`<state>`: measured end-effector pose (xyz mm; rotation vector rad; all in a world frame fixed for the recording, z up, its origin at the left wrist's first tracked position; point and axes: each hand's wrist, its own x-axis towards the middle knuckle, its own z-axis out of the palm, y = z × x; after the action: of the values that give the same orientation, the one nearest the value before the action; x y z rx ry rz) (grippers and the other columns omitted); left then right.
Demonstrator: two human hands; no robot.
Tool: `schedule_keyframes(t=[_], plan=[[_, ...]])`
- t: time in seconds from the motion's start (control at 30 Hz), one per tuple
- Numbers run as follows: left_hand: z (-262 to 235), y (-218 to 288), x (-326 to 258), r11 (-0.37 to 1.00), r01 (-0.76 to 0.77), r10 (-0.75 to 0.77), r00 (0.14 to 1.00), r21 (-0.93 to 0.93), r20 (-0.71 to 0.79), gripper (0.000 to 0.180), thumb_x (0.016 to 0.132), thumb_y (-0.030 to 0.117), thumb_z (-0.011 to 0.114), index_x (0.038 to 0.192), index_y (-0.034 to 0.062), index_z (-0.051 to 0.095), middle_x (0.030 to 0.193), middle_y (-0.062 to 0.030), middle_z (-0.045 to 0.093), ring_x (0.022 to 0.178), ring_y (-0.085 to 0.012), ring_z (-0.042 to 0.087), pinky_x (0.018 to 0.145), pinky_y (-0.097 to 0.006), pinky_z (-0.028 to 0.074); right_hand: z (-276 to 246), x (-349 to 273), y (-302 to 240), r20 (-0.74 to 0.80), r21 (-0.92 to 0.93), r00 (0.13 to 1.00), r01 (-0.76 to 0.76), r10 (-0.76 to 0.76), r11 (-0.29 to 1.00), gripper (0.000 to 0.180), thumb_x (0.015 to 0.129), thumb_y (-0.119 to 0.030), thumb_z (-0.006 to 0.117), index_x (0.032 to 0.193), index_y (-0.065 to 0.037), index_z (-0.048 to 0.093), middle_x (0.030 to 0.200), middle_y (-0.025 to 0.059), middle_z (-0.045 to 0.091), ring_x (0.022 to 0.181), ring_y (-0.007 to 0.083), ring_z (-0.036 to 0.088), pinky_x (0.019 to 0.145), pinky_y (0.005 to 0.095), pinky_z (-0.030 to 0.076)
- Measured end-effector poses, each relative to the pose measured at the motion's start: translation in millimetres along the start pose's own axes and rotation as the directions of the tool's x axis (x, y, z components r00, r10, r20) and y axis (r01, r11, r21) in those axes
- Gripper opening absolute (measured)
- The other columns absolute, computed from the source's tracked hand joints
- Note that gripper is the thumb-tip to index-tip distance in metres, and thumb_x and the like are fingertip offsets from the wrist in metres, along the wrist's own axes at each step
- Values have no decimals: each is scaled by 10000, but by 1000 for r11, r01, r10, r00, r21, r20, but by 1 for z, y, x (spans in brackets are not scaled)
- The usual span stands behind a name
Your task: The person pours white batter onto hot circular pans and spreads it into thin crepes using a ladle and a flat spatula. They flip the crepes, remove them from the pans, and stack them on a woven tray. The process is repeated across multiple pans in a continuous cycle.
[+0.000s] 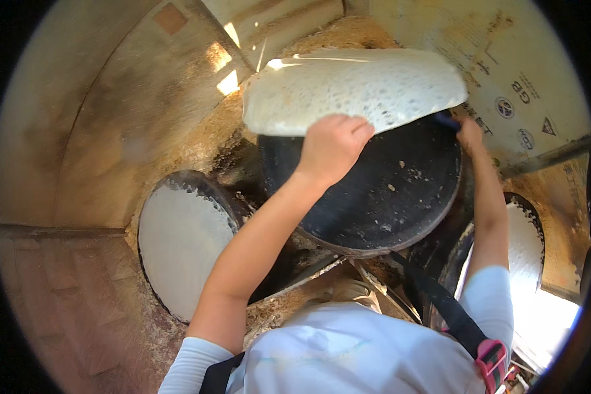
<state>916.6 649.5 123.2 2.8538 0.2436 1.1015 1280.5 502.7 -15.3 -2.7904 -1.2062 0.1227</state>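
A large, thin, pale pancake (354,92) with small holes stretches across the far part of a round black griddle (374,190). My left hand (335,148) is closed on its near edge, and that edge is lifted off the griddle. Most of the near griddle surface is bare, with a few crumbs and pale flakes. At the griddle's right edge my right hand (469,134) is closed around a small dark blue tool (448,120), partly hidden beside the pancake; its kind cannot be made out.
To the left stands another round griddle (187,243) covered with white batter. A third coated griddle (524,243) is at the right, partly behind my forearm. Stained boards (138,111) and a printed panel (499,79) enclose the area. Brown tiles (65,295) lie lower left.
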Motion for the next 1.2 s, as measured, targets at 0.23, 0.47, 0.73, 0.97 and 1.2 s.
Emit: schedule_keyframes(t=[0.23,0.47,0.73,0.97,1.2], plan=[[88,67,-133,983,170,-183,886,68,427,112,710,48,573,801,99,615,729,-48,564,761,-236,583,649,-377,476,-11,-250,-48,74,215,858,484,-508,848,410,575,-70,673,976,-152,658,985,57,626,951,255,590,829,342,477],[-20,138,-266,966,170,-96,936,-194,339,95,664,72,674,752,100,653,797,-18,641,842,-218,583,752,-351,468,-22,-401,-136,186,68,701,690,-689,721,502,670,-125,665,1156,-236,607,1430,101,246,1340,356,136,1040,604,151],[-197,170,-279,962,270,-258,945,34,-200,246,715,74,666,954,116,627,1091,-66,589,1049,-269,518,930,-408,357,-100,-470,-196,178,687,622,476,-762,549,380,734,-130,678,1089,-42,574,860,97,624,780,193,563,740,297,448],[-133,207,-458,101,930,-902,235,-353,362,684,792,250,675,1352,63,329,1405,-166,264,1252,-298,314,1016,-380,271,-194,-555,-93,95,886,981,-5,-171,463,337,771,-158,676,1025,51,600,892,124,650,754,167,614,707,294,499],[-53,311,-508,-925,359,4,342,-127,940,400,875,261,554,1223,89,457,1270,-65,492,1193,-243,426,1042,-452,260,-190,-718,61,29,941,898,-172,438,290,514,732,-242,724,1100,69,545,959,159,626,823,203,612,767,305,494]])
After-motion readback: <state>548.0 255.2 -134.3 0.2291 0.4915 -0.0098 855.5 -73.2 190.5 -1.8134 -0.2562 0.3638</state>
